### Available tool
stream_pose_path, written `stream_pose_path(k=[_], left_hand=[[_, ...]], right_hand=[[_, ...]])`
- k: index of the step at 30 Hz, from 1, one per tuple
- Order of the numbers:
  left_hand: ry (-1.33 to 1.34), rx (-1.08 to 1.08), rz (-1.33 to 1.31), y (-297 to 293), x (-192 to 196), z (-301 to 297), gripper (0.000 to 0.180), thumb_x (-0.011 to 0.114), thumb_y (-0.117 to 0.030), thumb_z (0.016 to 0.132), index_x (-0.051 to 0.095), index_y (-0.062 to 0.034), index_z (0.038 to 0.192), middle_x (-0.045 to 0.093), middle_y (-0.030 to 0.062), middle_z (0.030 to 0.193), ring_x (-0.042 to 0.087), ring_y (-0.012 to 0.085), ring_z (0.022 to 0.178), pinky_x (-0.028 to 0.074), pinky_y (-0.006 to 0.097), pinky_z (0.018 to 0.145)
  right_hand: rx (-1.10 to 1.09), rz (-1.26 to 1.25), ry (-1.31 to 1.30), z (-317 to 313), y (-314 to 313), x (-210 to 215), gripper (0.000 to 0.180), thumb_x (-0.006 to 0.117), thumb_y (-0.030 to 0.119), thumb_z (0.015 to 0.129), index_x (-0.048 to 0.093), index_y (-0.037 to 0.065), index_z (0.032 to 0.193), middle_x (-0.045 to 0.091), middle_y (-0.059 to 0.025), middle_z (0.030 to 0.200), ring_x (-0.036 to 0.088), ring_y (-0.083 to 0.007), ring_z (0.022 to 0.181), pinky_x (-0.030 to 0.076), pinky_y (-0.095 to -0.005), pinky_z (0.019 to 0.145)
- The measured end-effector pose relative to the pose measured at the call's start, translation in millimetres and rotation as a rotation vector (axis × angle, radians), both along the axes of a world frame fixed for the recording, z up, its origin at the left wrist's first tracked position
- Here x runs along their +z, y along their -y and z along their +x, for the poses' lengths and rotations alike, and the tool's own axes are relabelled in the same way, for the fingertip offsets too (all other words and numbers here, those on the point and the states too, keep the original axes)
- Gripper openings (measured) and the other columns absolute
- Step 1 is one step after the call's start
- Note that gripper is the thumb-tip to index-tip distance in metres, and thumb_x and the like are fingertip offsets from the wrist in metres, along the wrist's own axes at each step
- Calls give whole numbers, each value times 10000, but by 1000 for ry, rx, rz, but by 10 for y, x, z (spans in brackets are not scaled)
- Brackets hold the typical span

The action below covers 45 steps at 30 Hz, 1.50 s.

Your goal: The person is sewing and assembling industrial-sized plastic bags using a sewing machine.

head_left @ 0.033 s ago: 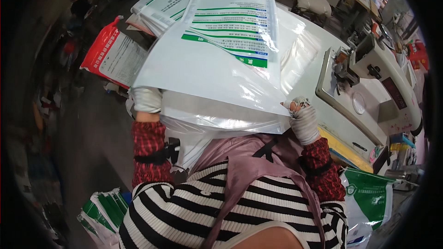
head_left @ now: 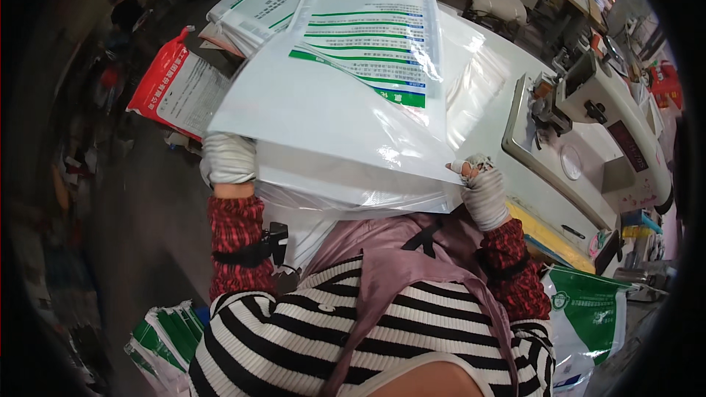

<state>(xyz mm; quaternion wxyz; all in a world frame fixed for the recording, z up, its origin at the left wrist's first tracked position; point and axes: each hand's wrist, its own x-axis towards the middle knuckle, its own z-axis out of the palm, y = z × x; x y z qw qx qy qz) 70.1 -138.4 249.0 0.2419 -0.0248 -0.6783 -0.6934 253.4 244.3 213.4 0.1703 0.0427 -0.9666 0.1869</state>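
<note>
A large white plastic bag (head_left: 316,99), printed in green, blue and black at its far end, lies across the table in front of me. Its near edge is lifted, and a translucent layer (head_left: 346,184) shows below the upper sheet. At the left corner, my left hand (head_left: 229,159) in a whitish glove is closed on the edge, its fingertips partly hidden. My right hand (head_left: 484,191), gloved with bare fingertips, pinches the right corner between thumb and fingers.
More printed bags (head_left: 257,7) are piled at the far left, beside a red-and-white bag (head_left: 176,88). A sewing machine (head_left: 603,117) stands on the table (head_left: 478,121) to my right. Green-and-white bags lie low on the left (head_left: 169,338) and right (head_left: 588,312).
My left hand has shifted slightly outward to the left, and more of its glove shows beside the bag's corner. The right hand stays in place.
</note>
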Motion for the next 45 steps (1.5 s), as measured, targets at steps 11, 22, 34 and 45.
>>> stream_pose_path(k=[11,22,34,45], left_hand=[[163,-136,326,-634,856,-66,171,536,-209,915,590,-75,823,539,-41,720,467,60,605,398,215,559],[-471,-548,-1169,-4959,-47,-951,582,366,-528,932,572,-47,1186,626,145,1095,561,303,1005,404,354,942],[52,-714,-1388,-5267,-1068,-506,462,395,-440,928,623,-99,1141,656,159,1053,624,384,940,471,457,864],[-586,-1182,-1757,-4456,-191,-868,410,457,-242,919,459,-26,1267,483,252,1251,452,347,1197,346,411,1026]], right_hand=[[21,-92,-168,-30,-2,26,199,595,10,721,659,95,889,592,-128,793,567,-325,794,455,-402,713],[-302,-1140,-163,966,-14,-726,335,573,88,843,536,-27,1155,621,-123,862,604,-298,839,476,-327,723],[-575,-391,396,1677,-54,-310,766,581,106,778,255,215,1462,610,-156,742,615,-324,656,475,-424,582],[-519,-307,388,-44,-1087,-213,623,552,143,829,330,58,1405,630,-189,743,628,-338,708,498,-428,623]])
